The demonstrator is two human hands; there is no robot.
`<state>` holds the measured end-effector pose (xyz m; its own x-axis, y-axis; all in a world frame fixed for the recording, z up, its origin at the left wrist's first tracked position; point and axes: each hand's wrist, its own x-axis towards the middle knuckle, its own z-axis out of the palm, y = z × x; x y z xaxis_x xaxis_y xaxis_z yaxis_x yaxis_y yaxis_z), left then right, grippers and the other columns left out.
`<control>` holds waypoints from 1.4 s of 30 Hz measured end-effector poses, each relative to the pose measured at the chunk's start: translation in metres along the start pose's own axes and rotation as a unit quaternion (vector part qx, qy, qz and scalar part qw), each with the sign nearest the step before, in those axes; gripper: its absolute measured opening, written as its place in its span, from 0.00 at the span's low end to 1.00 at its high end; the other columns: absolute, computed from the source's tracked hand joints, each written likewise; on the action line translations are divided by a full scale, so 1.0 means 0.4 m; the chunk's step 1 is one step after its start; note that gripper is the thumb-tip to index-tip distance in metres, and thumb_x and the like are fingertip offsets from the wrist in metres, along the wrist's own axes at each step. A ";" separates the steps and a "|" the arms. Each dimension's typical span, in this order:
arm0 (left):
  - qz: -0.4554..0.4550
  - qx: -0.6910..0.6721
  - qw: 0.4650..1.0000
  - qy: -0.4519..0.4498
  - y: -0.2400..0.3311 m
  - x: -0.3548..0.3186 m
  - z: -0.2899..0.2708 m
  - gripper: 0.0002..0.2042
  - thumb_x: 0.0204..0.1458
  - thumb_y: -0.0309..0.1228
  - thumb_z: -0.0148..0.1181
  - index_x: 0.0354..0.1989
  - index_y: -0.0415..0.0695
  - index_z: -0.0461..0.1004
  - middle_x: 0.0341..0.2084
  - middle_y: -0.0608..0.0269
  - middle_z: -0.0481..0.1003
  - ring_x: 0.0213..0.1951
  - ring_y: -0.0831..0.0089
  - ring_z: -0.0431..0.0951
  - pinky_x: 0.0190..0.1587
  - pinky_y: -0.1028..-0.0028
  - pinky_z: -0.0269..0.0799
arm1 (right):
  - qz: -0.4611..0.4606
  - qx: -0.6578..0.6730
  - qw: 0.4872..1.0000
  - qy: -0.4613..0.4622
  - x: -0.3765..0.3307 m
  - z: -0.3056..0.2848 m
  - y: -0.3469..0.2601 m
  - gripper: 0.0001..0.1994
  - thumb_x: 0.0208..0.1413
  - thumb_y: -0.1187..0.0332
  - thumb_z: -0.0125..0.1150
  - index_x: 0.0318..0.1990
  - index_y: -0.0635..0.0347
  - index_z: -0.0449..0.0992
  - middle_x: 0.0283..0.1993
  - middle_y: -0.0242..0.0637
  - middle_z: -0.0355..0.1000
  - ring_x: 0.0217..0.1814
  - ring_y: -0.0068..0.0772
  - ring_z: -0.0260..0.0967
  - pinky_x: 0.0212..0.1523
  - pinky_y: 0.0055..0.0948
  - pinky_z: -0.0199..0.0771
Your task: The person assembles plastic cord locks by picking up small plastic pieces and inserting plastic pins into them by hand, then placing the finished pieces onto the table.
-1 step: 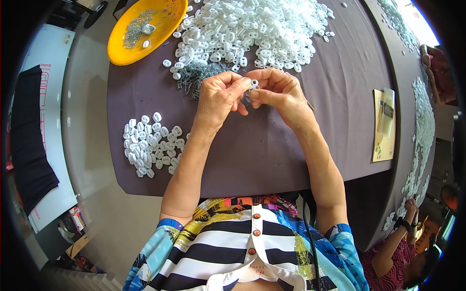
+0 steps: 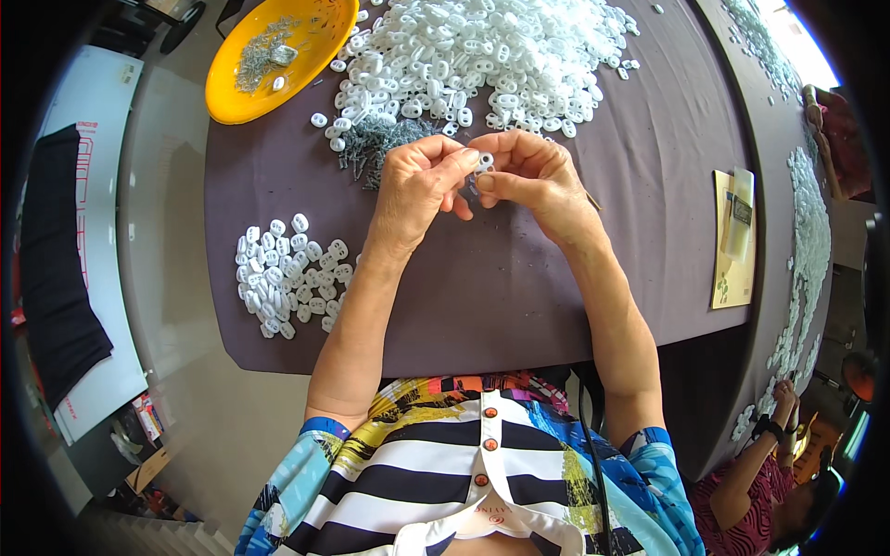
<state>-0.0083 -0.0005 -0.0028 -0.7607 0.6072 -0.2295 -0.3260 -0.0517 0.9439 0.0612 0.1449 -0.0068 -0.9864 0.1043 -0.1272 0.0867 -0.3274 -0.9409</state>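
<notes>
Between my hands is a small white oval plastic piece with two holes (image 2: 485,161). My right hand (image 2: 528,171) pinches it between thumb and forefinger. The fingers of my left hand (image 2: 428,176) are pinched together against its left side; what they hold is hidden. Just left of my hands lies a heap of small grey metal parts (image 2: 380,144), with a large pile of white two-holed pieces (image 2: 491,56) beyond. A smaller group of white pieces (image 2: 292,273) lies left of my left forearm.
A yellow plate (image 2: 227,97) with small metal bits stands at the far left. Toward the right edge lies a tan card (image 2: 728,264) with a clear packet on it. Another table bears more white pieces (image 2: 807,232); a co-worker's hands (image 2: 786,408) are beside them at lower right.
The white piece has tilted slightly between my fingertips. My hands and arms stay in the same place.
</notes>
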 end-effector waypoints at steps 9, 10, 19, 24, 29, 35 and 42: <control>-0.005 -0.015 1.000 -0.005 -0.003 -0.004 0.008 0.08 0.53 0.30 0.51 0.28 0.38 0.71 0.15 0.71 0.66 0.14 0.87 0.62 0.14 0.82 0.66 | 0.001 0.013 1.000 0.005 0.001 0.006 -0.005 0.12 0.44 0.79 0.59 0.39 0.63 0.73 0.28 0.31 0.71 0.25 0.19 0.68 0.30 0.18 0.70; -0.002 -0.013 1.000 -0.004 -0.003 -0.006 0.009 0.08 0.53 0.30 0.50 0.29 0.37 0.71 0.15 0.70 0.66 0.14 0.87 0.62 0.14 0.81 0.66 | 0.003 0.010 1.000 0.009 0.000 0.007 -0.005 0.12 0.44 0.79 0.59 0.39 0.63 0.73 0.28 0.31 0.71 0.25 0.19 0.68 0.30 0.18 0.70; 0.009 0.047 0.999 -0.002 0.006 -0.013 0.011 0.08 0.53 0.30 0.51 0.30 0.37 0.70 0.14 0.71 0.65 0.15 0.87 0.62 0.14 0.82 0.66 | 0.004 0.021 1.000 0.004 -0.001 0.007 -0.004 0.13 0.44 0.79 0.59 0.40 0.62 0.73 0.29 0.31 0.71 0.26 0.19 0.67 0.30 0.19 0.70; 0.023 0.059 0.998 0.022 0.008 -0.014 0.012 0.08 0.52 0.28 0.50 0.26 0.36 0.71 0.13 0.69 0.68 0.12 0.87 0.64 0.12 0.83 0.64 | -0.004 0.033 0.999 0.016 0.000 0.020 0.008 0.13 0.43 0.80 0.59 0.40 0.62 0.72 0.29 0.31 0.71 0.26 0.19 0.67 0.30 0.19 0.69; 0.026 0.105 0.994 0.015 0.013 -0.015 0.015 0.09 0.52 0.29 0.50 0.27 0.36 0.73 0.14 0.68 0.69 0.13 0.86 0.65 0.13 0.83 0.64 | 0.015 0.021 1.000 0.016 0.000 0.007 0.004 0.14 0.43 0.80 0.58 0.41 0.63 0.72 0.28 0.30 0.70 0.25 0.19 0.67 0.30 0.18 0.69; 0.046 0.133 0.990 0.000 0.019 -0.019 0.013 0.09 0.52 0.28 0.50 0.28 0.36 0.74 0.15 0.68 0.70 0.14 0.85 0.66 0.13 0.83 0.65 | 0.025 -0.014 1.000 0.012 -0.003 0.010 -0.008 0.15 0.42 0.80 0.57 0.42 0.63 0.71 0.26 0.29 0.69 0.25 0.19 0.67 0.29 0.18 0.68; 0.014 0.091 0.996 0.011 0.017 -0.014 0.007 0.09 0.51 0.28 0.51 0.27 0.35 0.74 0.14 0.69 0.68 0.14 0.87 0.64 0.13 0.83 0.65 | 0.023 0.028 0.999 0.020 0.002 0.014 0.007 0.13 0.43 0.79 0.58 0.40 0.63 0.72 0.27 0.30 0.70 0.25 0.19 0.66 0.29 0.18 0.68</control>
<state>-0.0047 -0.0022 0.0054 -0.7811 0.5899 -0.2049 -0.1977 0.0776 0.9772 0.0599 0.1389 -0.0078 -0.9752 0.1245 -0.1829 0.1226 -0.3842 -0.9151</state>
